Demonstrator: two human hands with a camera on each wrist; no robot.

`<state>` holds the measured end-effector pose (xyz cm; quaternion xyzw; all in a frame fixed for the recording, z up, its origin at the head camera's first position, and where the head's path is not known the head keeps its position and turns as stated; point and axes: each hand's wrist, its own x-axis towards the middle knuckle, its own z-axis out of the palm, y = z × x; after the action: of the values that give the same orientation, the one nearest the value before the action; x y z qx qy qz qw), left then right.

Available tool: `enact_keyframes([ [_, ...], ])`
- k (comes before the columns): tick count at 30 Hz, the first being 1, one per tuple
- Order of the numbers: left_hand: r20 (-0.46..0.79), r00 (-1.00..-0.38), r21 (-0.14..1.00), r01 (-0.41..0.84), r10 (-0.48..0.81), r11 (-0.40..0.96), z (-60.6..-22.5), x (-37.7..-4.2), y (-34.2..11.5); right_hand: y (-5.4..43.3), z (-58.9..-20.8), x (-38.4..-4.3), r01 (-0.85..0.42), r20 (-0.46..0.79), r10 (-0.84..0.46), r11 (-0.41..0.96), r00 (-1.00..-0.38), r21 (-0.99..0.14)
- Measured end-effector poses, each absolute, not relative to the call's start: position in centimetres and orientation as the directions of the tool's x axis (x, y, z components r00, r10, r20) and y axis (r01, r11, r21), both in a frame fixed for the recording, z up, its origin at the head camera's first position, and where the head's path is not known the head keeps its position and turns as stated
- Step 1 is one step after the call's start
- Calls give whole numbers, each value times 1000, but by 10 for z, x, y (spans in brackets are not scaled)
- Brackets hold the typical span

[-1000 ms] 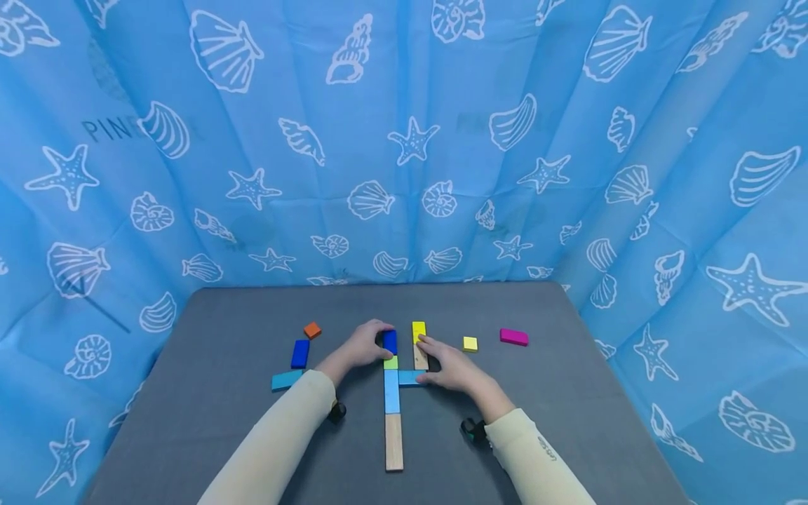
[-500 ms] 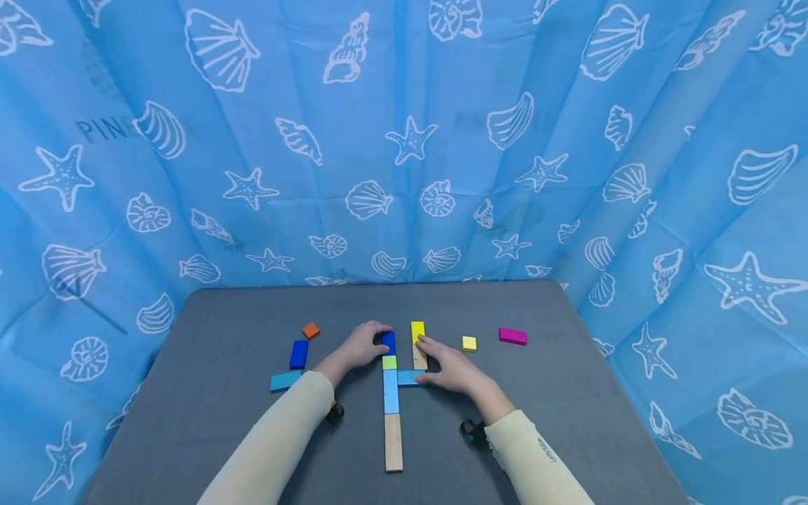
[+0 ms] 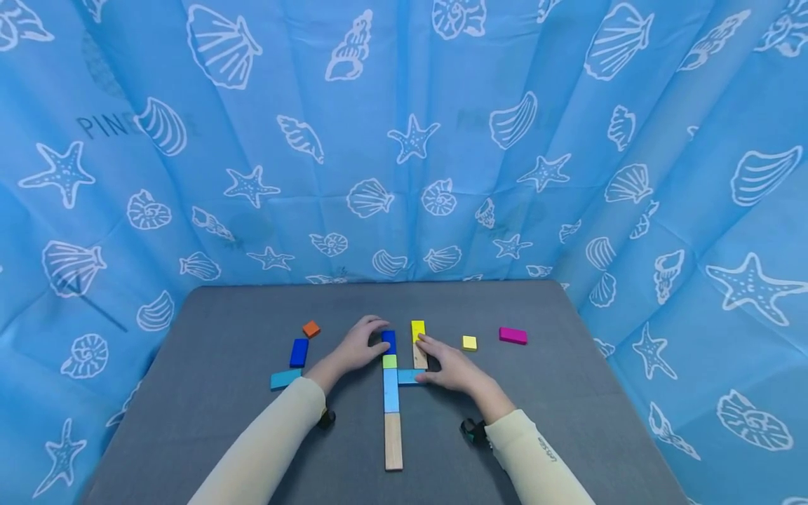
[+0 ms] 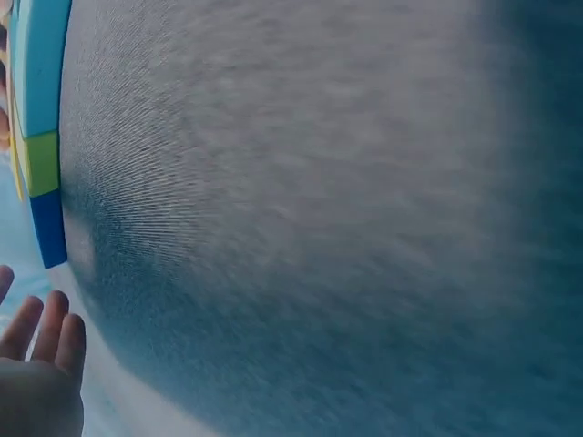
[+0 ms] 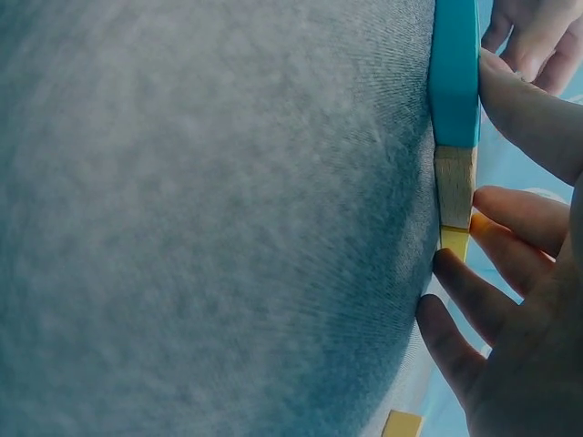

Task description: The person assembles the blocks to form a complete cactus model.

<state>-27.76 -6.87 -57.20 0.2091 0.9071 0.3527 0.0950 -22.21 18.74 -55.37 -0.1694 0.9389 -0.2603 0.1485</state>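
A column of flat blocks lies on the grey table: a wooden block [image 3: 393,442] nearest, then a light blue block [image 3: 391,391], a green block [image 3: 389,361] and a dark blue block [image 3: 390,338] at the far end. Beside it, a second blue block [image 3: 407,377] sticks out rightward, with a wooden block [image 3: 419,358] and a yellow block [image 3: 418,328] beyond. My left hand [image 3: 360,345] is spread beside the dark blue block; the left wrist view shows several fingers apart from it. My right hand [image 3: 457,368] rests its fingertips on the right-hand blocks, fingers extended.
On the left lie an orange block [image 3: 311,329], a dark blue block [image 3: 299,353] and a teal block [image 3: 286,379]. A small yellow block [image 3: 469,343] and a magenta block [image 3: 513,336] lie to the right. A blue shell-print curtain [image 3: 404,175] hangs behind the table [image 3: 252,449].
My left hand has let go of the dark blue block at the column's far end; its thumb and fingers have moved apart and slightly left. The right hand keeps its place.
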Motion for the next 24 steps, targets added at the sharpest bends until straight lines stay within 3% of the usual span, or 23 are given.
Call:
enact_keyframes([
  [7, -26, -846, 576, 423, 532, 699, -571, -248, -77, 187, -555, -221, -236, -194, -393, 807, -899, -542],
  [16, -147, -732, 503, 524, 666, 687, -571, -209, -75, 185, -556, -222, -252, -189, -406, 805, -894, -538],
  [24, -218, -740, 444, 505, 636, 740, -569, -200, -72, 185, -555, -223, -247, -196, -401, 811, -895, -530],
])
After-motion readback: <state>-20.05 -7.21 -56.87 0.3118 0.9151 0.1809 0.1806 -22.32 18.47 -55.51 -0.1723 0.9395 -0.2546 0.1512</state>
